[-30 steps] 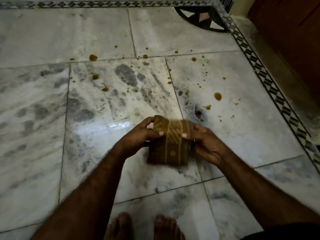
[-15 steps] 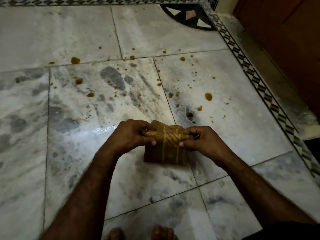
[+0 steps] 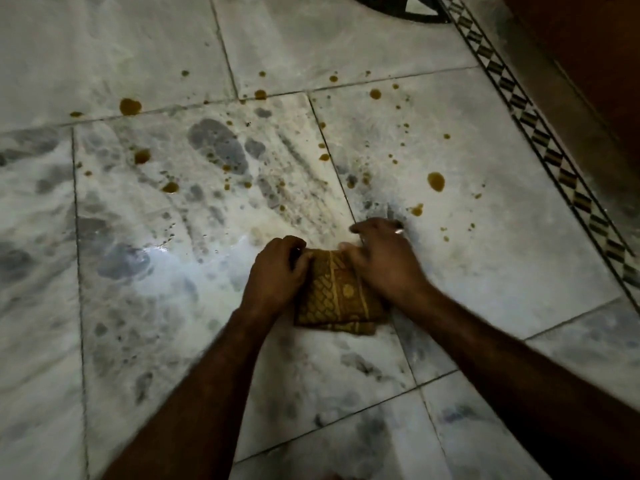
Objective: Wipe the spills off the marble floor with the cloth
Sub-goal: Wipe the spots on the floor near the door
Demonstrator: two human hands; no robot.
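Evidently the left hand and right hand are both clamping the folded mustard-brown patterned cloth, seemingly flat on the grey-veined white marble floor, bunching it into a pad for the brown spills just beyond.

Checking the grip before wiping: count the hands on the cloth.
2. The left hand grips the left edge of the cloth; the right hand lies over its upper right corner. No other hand shows.
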